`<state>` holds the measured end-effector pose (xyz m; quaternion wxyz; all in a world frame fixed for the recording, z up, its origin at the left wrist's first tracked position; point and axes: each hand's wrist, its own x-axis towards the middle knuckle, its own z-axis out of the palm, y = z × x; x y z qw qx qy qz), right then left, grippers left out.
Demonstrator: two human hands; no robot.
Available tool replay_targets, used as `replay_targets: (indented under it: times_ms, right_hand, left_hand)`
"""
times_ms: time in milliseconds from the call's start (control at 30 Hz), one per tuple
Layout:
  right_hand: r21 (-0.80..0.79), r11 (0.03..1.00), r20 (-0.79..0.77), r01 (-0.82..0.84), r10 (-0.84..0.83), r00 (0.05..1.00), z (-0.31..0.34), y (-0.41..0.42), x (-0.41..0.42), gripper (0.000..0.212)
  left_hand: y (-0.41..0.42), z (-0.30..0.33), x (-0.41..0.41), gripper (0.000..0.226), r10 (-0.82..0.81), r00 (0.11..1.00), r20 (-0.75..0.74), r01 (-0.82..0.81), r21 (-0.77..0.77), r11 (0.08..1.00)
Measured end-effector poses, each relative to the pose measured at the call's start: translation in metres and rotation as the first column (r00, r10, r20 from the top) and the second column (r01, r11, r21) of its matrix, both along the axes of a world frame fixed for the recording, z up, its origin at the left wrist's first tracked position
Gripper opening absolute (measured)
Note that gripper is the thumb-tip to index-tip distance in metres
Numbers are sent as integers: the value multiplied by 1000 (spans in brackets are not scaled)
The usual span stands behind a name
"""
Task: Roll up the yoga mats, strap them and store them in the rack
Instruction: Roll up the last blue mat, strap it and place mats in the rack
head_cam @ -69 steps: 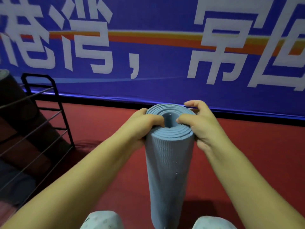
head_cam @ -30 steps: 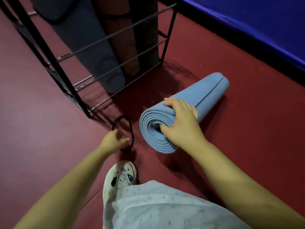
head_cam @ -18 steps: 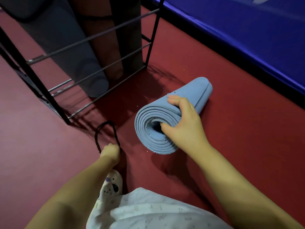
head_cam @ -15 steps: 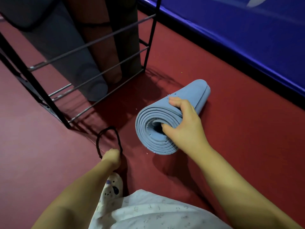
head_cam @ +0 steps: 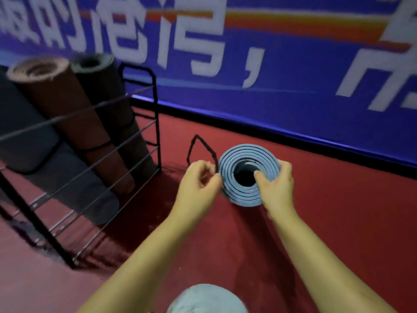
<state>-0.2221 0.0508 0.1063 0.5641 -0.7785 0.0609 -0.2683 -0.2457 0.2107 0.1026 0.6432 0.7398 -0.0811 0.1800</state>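
A rolled light-blue yoga mat (head_cam: 239, 193) points its spiral end straight at me, so its length is hidden. My right hand (head_cam: 276, 188) grips that end, thumb hooked into the hollow core and fingers round the outside. Just left of the roll, my left hand (head_cam: 198, 180) pinches a black elastic strap (head_cam: 204, 146), whose loop stands up above the hand. The black wire rack (head_cam: 155, 123) stands at the left, holding a brown mat (head_cam: 74, 123), a dark green mat (head_cam: 108, 102) and a dark grey mat (head_cam: 33, 143), each rolled and leaning.
Red floor (head_cam: 338, 211) spreads under and right of the roll. A blue banner wall (head_cam: 282, 86) with white characters runs close behind it. My knee in pale fabric (head_cam: 207, 299) shows at the bottom edge. The rack's right post is a short reach left of the strap.
The roll lay on the floor under my right hand; now its end faces me. My left hand picked the black strap off the floor and brought it beside the roll. The view tilted up.
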Motion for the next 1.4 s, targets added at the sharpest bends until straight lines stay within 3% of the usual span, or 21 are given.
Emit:
replay_targets:
  times_ms: [200,367,433,533,633,733,800,933,1067,1200,1333,1400]
  right_hand:
    - [-61,998,-40,-13,10,999,106,-75,-50,26]
    - [129,984,-153,-123,143,978,142,-122,-82,44]
    - [150,979,-148,-140,163,976,140,-133,-89,45]
    - [139,969,-121,-205,222,968,139,-139,-96,39]
    - [153,936,-130,-316,337,933,137,-134,-97,30]
    - [445,825,-13,-349,395,918,131,-130,-96,33]
    - [549,747,86,-375,396,914,129,-131,-95,30]
    - [347,836,71,-424,428,901,132,-132,-97,46]
    - [205,851,122,-483,467,876,129,-127,-102,33]
    - [276,876,183,-396,356,916,128,-122,-99,18]
    - [-80,978,197,-193,205,959,131,-141,-93,21]
    - [-147,949,135,-280,300,944,125,-156,-97,17]
  left_hand:
    - [-76,114,-21,4,-279,937,212,189,365,912]
    - [-117,161,-32,17,-578,816,6,452,617,645]
    - [-124,160,-32,27,-592,805,24,421,681,600]
    - [-129,162,-32,22,-613,790,27,423,699,576]
    - [-131,171,-28,34,-619,782,-72,416,800,433]
    - [-132,176,-27,42,-618,771,-153,419,852,312]
    - [-129,175,-27,47,-619,771,-149,425,845,326]
    - [-124,177,-25,52,-615,776,-139,422,839,343]
    - [-122,182,-24,56,-533,815,-225,463,806,368]
    - [-129,180,-27,58,-486,850,-203,415,826,382]
    - [-127,177,-26,48,-515,838,-178,432,794,428]
    - [-120,176,-23,45,-528,823,-210,474,767,433]
